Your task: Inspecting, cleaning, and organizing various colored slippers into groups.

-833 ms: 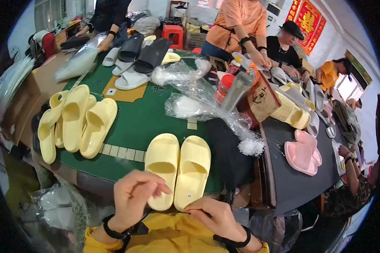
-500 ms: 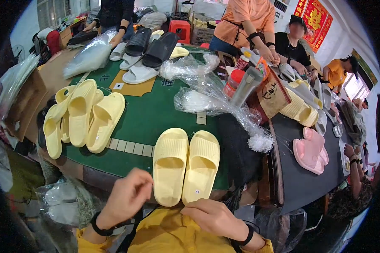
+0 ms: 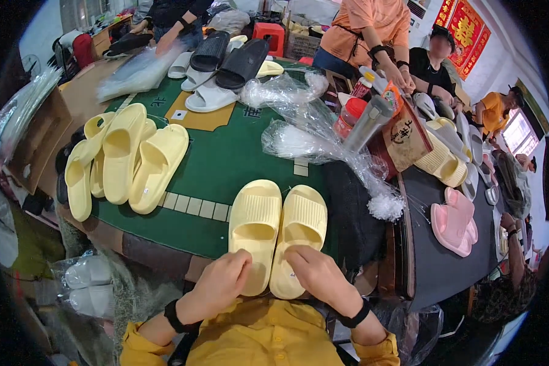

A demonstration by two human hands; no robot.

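A pair of pale yellow slide slippers lies right in front of me at the table's near edge, toes pointing away. My left hand (image 3: 227, 277) is over the outer side of the left slipper (image 3: 253, 235), its fingers curled together. Over the footbed of the right slipper (image 3: 305, 219) is my right hand (image 3: 320, 274), thumb and fingers pinched and partly covering a small sticker. Whatever is between the fingertips of either hand is hidden or too small to make out.
More yellow slippers (image 3: 125, 155) are heaped at the left. Black and white slippers (image 3: 241, 64) lie at the back. A bundle of thin white plastic strands (image 3: 299, 143) in clear wrap stretches beside a grey bottle (image 3: 369, 125). Pink slippers (image 3: 452, 222) rest on the right-hand table. Co-workers stand behind.
Both hands have moved up and away from me, over the slippers. My left hand has come inward from the left and curled further. The whole view has shifted slightly.
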